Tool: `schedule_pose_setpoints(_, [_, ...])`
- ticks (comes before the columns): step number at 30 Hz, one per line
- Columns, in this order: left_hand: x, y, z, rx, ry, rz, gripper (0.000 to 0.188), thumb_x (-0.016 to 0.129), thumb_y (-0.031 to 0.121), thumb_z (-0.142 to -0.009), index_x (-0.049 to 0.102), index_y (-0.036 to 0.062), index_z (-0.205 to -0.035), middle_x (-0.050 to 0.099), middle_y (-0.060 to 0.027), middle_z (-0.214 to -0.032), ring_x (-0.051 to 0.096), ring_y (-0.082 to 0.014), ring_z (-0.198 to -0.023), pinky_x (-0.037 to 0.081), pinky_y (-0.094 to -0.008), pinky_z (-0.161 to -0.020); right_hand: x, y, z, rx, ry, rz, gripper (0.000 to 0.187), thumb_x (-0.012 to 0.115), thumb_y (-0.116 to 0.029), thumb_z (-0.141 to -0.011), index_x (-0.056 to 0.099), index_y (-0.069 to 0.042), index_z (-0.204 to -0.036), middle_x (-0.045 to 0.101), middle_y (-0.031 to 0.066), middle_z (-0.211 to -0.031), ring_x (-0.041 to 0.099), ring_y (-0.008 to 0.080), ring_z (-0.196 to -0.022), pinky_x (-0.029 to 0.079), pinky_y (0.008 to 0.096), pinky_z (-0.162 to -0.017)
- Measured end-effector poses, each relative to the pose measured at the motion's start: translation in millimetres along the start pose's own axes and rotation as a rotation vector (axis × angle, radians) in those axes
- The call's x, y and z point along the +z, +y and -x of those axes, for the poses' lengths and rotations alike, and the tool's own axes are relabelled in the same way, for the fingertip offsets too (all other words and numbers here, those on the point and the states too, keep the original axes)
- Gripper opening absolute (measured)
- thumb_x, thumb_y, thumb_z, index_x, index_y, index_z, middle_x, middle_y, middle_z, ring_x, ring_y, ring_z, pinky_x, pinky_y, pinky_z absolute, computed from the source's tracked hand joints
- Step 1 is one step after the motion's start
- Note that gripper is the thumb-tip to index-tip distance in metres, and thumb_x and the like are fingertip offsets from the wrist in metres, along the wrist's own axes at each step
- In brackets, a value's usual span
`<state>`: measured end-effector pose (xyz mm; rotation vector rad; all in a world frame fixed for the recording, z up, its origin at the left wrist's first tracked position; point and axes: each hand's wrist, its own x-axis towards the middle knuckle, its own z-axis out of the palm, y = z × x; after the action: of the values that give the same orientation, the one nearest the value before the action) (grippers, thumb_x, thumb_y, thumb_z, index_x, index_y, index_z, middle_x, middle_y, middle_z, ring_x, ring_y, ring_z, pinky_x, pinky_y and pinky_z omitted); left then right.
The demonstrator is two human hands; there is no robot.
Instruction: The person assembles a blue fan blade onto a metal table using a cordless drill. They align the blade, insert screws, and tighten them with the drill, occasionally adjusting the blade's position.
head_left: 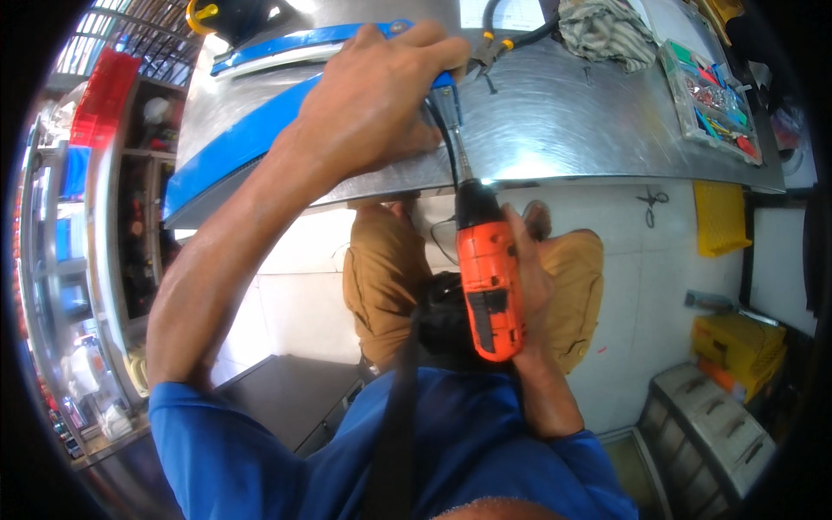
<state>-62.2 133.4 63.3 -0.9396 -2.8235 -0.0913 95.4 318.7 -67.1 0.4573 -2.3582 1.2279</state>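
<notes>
My left hand (373, 100) is closed over the end of a long blue case (238, 134) near the front edge of the metal table (563, 130). In my right hand (530, 273) is an orange and black power screwdriver (491, 269), its body pointing away from me. The long bit (464, 156) reaches up to a small metal part at the case's end, beside my left fingers; whether it sits in a screw is hidden. Behind my left hand lies a second blue strip (299, 39) with a white side. Pliers (490, 45) with black and yellow handles rest just beyond the case's end.
A striped cloth (607, 33) and a compartment box (711, 100) of small parts lie at the table's right. Black scissors (652, 204) are on the floor, with a yellow crate (721, 218) further right. Shelves (91, 260) with a red bin (104, 97) stand left.
</notes>
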Motion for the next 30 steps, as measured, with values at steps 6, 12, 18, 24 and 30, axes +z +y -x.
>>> schedule_pose_setpoints(6, [-3.4,0.0,-3.1,-0.006,-0.068,0.018,0.058,0.095,0.018,-0.060,0.058,0.0130,-0.105,0.065,-0.0029,-0.111,0.064,-0.0371,-0.103,0.054,-0.0506,-0.088,-4.8,0.0,-5.6,-0.023,0.001,-0.007,0.076,0.080,-0.015,-0.083,0.045,0.011,-0.146,0.071,0.0247,-0.119,0.076,0.0276,-0.088,0.062,0.0361,-0.076])
schedule_pose_setpoints(12, [-3.7,0.3,-3.5,-0.002,-0.076,0.014,0.057,0.095,0.020,-0.061,0.059,0.0137,-0.105,0.065,-0.0018,-0.112,0.064,-0.0367,-0.104,0.055,-0.0514,-0.089,-8.6,0.3,-6.4,-0.044,-0.024,0.039,0.079,0.081,-0.014,-0.081,0.044,0.011,-0.147,0.071,0.0240,-0.117,0.075,0.0272,-0.083,0.061,0.0358,-0.071])
schedule_pose_setpoints(18, [-4.5,2.3,-4.4,0.019,-0.039,0.005,0.058,0.095,0.022,-0.060,0.059,0.0121,-0.103,0.065,-0.0030,-0.111,0.066,-0.0362,-0.103,0.055,-0.0530,-0.089,-13.4,-2.6,-13.4,-0.012,-0.034,-0.004,0.080,0.080,-0.016,-0.082,0.044,0.010,-0.148,0.073,0.0216,-0.106,0.075,0.0283,-0.084,0.060,0.0373,-0.072])
schedule_pose_setpoints(24, [-5.5,0.1,-5.4,0.019,-0.050,0.079,0.055,0.093,0.020,-0.061,0.060,0.0110,-0.104,0.065,-0.0051,-0.110,0.067,-0.0391,-0.101,0.055,-0.0526,-0.090,-13.3,-1.6,-14.6,-0.018,-0.059,-0.018,0.078,0.079,-0.013,-0.080,0.046,0.010,-0.147,0.073,0.0213,-0.103,0.075,0.0305,-0.085,0.060,0.0379,-0.072])
schedule_pose_setpoints(30, [2.4,-2.0,-6.0,-0.023,-0.019,-0.025,0.053,0.090,0.023,-0.066,0.060,0.0104,-0.107,0.065,-0.0077,-0.112,0.066,-0.0422,-0.102,0.055,-0.0520,-0.089,-26.8,-9.4,-22.0,-0.035,-0.053,-0.023,0.080,0.082,-0.010,-0.077,0.049,0.007,-0.147,0.074,0.0178,-0.100,0.074,0.0280,-0.081,0.059,0.0369,-0.072])
